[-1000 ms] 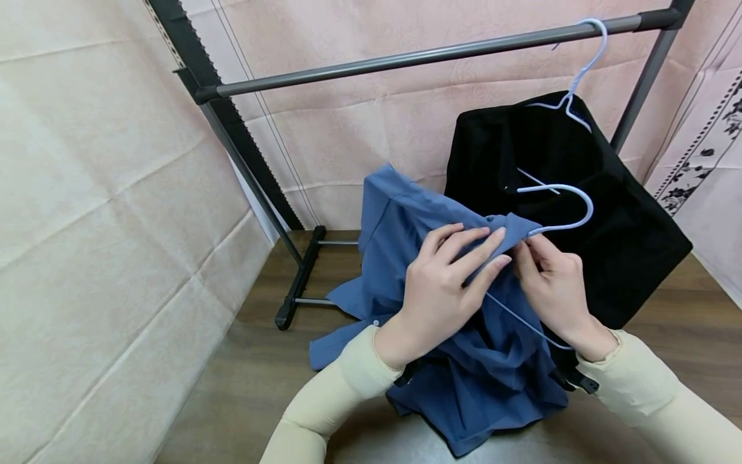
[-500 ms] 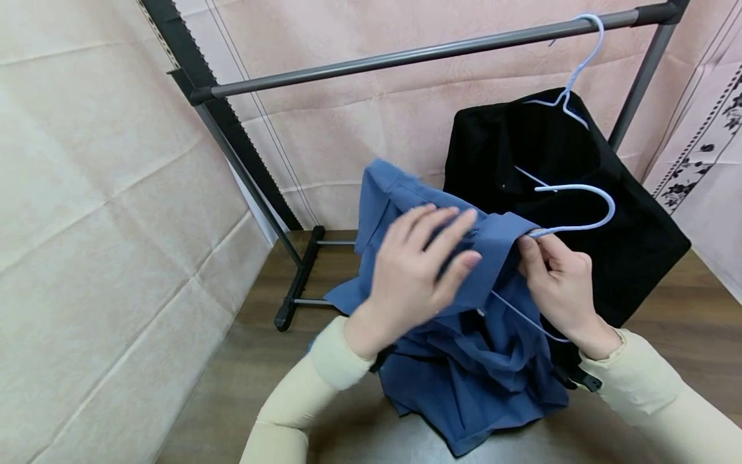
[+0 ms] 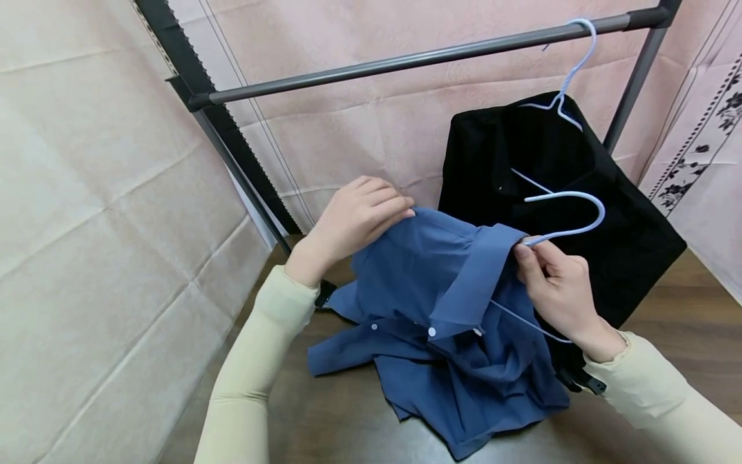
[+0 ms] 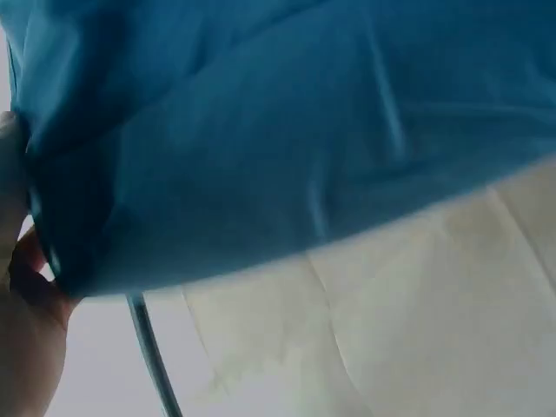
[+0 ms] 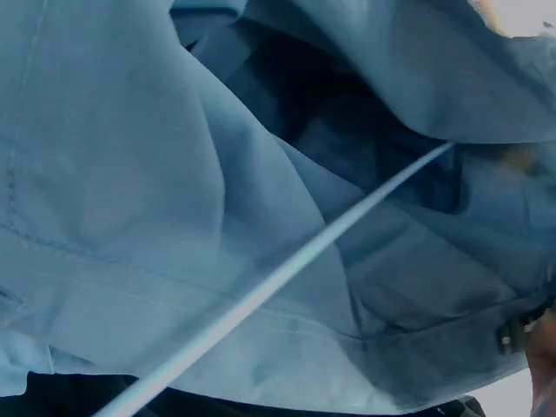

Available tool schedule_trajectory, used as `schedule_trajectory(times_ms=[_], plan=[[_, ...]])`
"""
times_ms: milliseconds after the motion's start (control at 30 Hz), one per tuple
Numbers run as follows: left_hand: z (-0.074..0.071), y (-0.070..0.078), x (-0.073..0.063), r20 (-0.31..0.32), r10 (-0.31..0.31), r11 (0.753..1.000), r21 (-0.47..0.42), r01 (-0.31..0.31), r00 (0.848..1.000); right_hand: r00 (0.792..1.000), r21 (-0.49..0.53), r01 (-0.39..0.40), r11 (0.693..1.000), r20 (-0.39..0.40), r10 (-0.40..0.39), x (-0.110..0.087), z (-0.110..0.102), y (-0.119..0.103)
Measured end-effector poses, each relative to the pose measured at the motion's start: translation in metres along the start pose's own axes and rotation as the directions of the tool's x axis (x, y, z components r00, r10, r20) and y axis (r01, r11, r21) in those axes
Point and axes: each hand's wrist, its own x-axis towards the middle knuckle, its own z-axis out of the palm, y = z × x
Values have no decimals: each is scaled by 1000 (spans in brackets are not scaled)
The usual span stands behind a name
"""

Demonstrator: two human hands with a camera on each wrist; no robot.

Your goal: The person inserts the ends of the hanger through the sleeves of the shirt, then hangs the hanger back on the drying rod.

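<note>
A blue button-up shirt [image 3: 406, 277] lies partly on the table, its collar [image 3: 476, 270] and shoulder lifted. At the far left shoulder, my left hand [image 3: 355, 222] pinches the cloth; in the left wrist view, the fabric [image 4: 261, 165] stretches away from its thumb and fingers. My right hand [image 3: 559, 287] pinches the neck of a light-blue hanger [image 3: 601, 209] beside the collar, the hook pointing up and left. The hanger's lower bar [image 5: 287, 269] crosses in front of the shirt in the right wrist view and goes into its opening. The hanger's far arm is hidden under cloth.
Behind stands a grey metal clothes rack [image 3: 406, 62]. A black garment [image 3: 469, 154] hangs from it at right on another light-blue hanger [image 3: 570, 74]. Pale cloth [image 3: 116, 193] covers the left side, and pink cloth [image 3: 336, 142] the back. Below is a wooden table [image 3: 324, 412].
My left hand has left the collar and moved left to take hold of the shirt's shoulder. The collar has unfolded downward. My right hand stays at the hanger neck.
</note>
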Motion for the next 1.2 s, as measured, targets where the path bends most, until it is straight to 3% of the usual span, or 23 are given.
schedule_trajectory(times_ms=[100,233,467,733,1000,1200], plan=[[6,10,2,-62,47,999,5,-46,997,1000,5,-1,1000,7,1,-1,3,1],[11,23,8,-119,65,998,31,-62,991,1000,4,2,1000,15,-2,1,4,2],[16,42,14,-81,85,996,43,-82,993,998,44,18,999,61,-21,2,1,2],[19,48,9,4,-14,997,-70,14,1000,990,72,64,995,120,-72,3,5,2],[19,53,3,45,-134,981,-134,139,990,979,54,121,991,160,-128,8,10,0],[16,57,1,67,-147,980,-121,155,987,962,51,129,990,236,-137,12,10,-6]])
